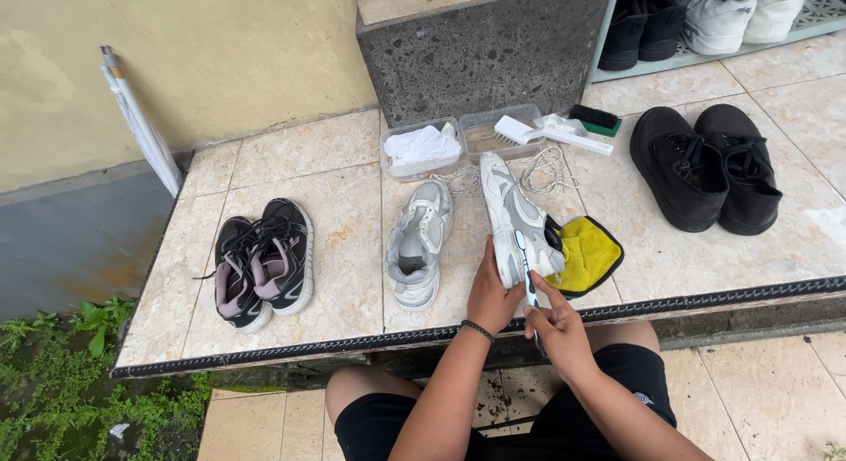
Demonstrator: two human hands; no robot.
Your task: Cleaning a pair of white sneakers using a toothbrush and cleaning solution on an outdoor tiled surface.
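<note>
Tiled ledge (335, 174): white sneaker (515, 216) btwn L hand (492, 293), R hand (558, 329)

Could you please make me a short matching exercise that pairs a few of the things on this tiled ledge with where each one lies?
Things:
1. yellow cloth
2. black and pink sneakers
3. all-black shoes
4. white cloth

Places:
A. far left of the ledge
B. inside a clear tub by the stone block
C. under the white shoe that the left hand steadies
D. far right of the ledge

Pairs: 1-C, 2-A, 3-D, 4-B
</note>
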